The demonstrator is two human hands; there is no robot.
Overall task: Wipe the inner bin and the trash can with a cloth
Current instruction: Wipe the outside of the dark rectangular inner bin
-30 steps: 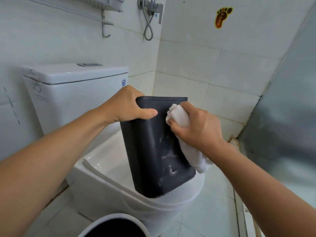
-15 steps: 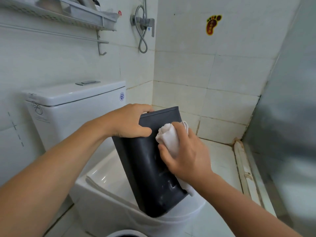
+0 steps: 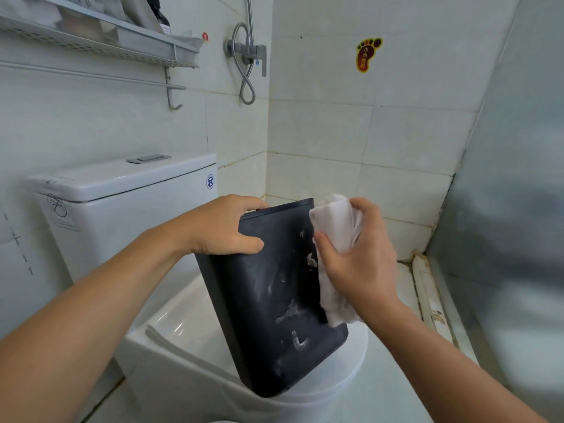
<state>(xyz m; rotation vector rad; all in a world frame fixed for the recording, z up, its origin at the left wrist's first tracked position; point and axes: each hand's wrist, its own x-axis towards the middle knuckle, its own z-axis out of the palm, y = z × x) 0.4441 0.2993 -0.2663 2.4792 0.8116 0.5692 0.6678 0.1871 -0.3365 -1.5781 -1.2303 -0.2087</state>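
The dark grey inner bin (image 3: 274,300) stands tilted on the closed white toilet lid (image 3: 345,377), its near face streaked with white marks. My left hand (image 3: 222,227) grips the bin's top left rim, thumb across the front. My right hand (image 3: 357,257) holds a bunched white cloth (image 3: 335,221) against the bin's right edge; the cloth's tail hangs down below my palm. The outer trash can is out of view.
The toilet cistern (image 3: 122,203) rises at the left. A wall shelf (image 3: 100,41) with a towel rail hangs above it, and a shower valve with hose (image 3: 250,56) is on the wall. A frosted glass panel (image 3: 503,209) closes the right side.
My right hand has slid the cloth from the front face to the bin's right edge and upward. The camera has tilted up, and the white trash can rim has dropped out of view.
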